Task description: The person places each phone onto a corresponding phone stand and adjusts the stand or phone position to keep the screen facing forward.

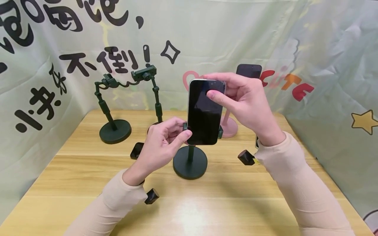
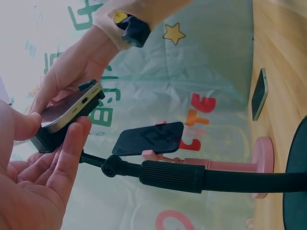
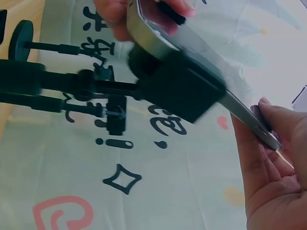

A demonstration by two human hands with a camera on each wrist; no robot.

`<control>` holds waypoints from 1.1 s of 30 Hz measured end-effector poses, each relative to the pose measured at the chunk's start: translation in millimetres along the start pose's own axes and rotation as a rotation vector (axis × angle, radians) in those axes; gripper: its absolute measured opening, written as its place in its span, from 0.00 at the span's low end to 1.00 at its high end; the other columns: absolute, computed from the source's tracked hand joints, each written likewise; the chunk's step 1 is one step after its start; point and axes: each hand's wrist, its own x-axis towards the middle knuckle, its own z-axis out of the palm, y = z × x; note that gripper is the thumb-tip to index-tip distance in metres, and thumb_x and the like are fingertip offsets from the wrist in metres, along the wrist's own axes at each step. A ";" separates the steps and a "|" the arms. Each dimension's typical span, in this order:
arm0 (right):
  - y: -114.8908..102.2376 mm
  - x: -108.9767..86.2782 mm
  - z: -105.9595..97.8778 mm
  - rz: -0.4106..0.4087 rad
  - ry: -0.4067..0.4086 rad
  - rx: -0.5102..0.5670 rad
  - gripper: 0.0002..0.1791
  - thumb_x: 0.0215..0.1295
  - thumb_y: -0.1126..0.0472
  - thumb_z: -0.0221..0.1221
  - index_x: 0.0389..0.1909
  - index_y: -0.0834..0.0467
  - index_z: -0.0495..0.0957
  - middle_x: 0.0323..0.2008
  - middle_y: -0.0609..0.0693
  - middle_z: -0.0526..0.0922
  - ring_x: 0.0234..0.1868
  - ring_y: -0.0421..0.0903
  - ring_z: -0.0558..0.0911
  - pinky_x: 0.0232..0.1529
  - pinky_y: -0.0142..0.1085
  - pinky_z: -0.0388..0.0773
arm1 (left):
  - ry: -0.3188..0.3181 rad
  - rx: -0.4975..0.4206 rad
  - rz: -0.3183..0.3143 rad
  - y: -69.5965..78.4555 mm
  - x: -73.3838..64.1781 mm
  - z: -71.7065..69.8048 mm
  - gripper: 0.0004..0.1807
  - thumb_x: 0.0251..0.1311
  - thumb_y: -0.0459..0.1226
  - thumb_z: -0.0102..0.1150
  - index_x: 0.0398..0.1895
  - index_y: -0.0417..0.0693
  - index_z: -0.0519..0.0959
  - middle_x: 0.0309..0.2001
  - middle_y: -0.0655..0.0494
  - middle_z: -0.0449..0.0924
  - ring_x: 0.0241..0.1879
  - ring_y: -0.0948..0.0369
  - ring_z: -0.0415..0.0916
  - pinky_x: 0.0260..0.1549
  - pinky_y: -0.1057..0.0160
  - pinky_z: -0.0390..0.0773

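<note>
A black-screened phone (image 1: pixel 205 114) stands upright in the clamp (image 1: pixel 220 132) of a dark green phone stand, whose round base (image 1: pixel 190 164) rests on the table. My left hand (image 1: pixel 160 141) grips the phone and clamp at the lower left, the thumb over the phone's front edge. In the left wrist view, fingers of this hand (image 2: pixel 53 182) lie under the clamp, beside the phone's bottom edge (image 2: pixel 79 109). My right hand (image 1: pixel 248 101) pinches the phone's upper right part, thumb on the screen and fingers behind it. The right wrist view shows this pinch on the phone's end (image 3: pixel 261 132).
Two more green stands (image 1: pixel 115 131) (image 1: pixel 144 73) stand at the back left, their holders without phones. Behind the right hand, a pink stand (image 1: pixel 228 127) bears another phone (image 1: pixel 249 70). One phone (image 1: pixel 136 150) lies by the left wrist, another (image 2: pixel 260 94) at the table's right.
</note>
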 end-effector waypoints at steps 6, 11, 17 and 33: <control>4.5 -8.5 4.7 0.012 0.015 -0.028 0.20 0.65 0.76 0.70 0.57 0.65 0.87 0.37 0.47 0.92 0.24 0.46 0.87 0.20 0.33 0.80 | 0.011 0.011 0.001 -0.9 0.5 0.1 0.07 0.71 0.32 0.68 0.48 0.39 0.83 0.34 0.49 0.90 0.30 0.60 0.87 0.37 0.66 0.89; 6.0 -13.0 6.5 0.032 0.013 -0.037 0.22 0.62 0.80 0.69 0.57 0.64 0.87 0.35 0.47 0.92 0.18 0.45 0.82 0.20 0.33 0.80 | 0.014 0.001 -0.001 -1.1 0.3 0.2 0.07 0.71 0.31 0.68 0.48 0.38 0.83 0.34 0.48 0.90 0.31 0.55 0.89 0.38 0.66 0.89; 8.5 -18.6 7.9 0.042 0.023 -0.053 0.22 0.61 0.80 0.70 0.56 0.64 0.87 0.32 0.49 0.91 0.15 0.44 0.79 0.20 0.32 0.77 | 0.018 0.003 0.004 -0.7 0.8 1.0 0.08 0.70 0.31 0.69 0.48 0.38 0.83 0.35 0.48 0.91 0.31 0.61 0.89 0.40 0.65 0.90; 12.4 -25.6 10.8 0.072 0.007 -0.026 0.23 0.64 0.78 0.69 0.59 0.61 0.86 0.33 0.47 0.90 0.16 0.44 0.73 0.17 0.34 0.68 | 0.009 -0.019 -0.026 -1.8 1.3 -0.1 0.09 0.70 0.31 0.68 0.50 0.38 0.83 0.37 0.46 0.91 0.32 0.61 0.89 0.39 0.65 0.90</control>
